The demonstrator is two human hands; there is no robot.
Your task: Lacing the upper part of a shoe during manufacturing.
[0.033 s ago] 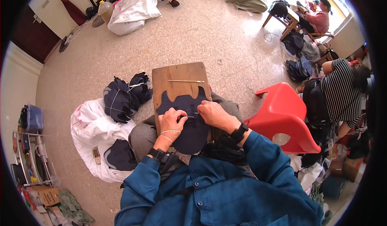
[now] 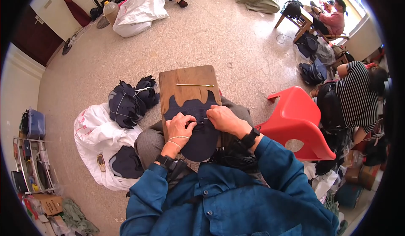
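Note:
A dark navy cloth piece [image 2: 200,141] with pointed upper corners lies over a wooden board [image 2: 185,76] at my lap. On its left half, my left hand [image 2: 179,128] is closed, thumb and fingers pinching at the fabric; a thin pale sliver, needle or thread, shows at the fingertips. My right hand [image 2: 223,118] is closed in a pinch at the right side of the cloth. A short thin pale end juts from its fingertips toward the left hand; its kind is too small to tell. Across the board's far part lies a long thin needle-like rod [image 2: 195,84].
Tied dark bundles [image 2: 126,103] and a white sack [image 2: 95,124] with a phone [image 2: 101,162] on it lie at left. A red plastic chair [image 2: 297,116] stands at right, beside a person in stripes [image 2: 354,95]. Another person [image 2: 333,19] sits farther back.

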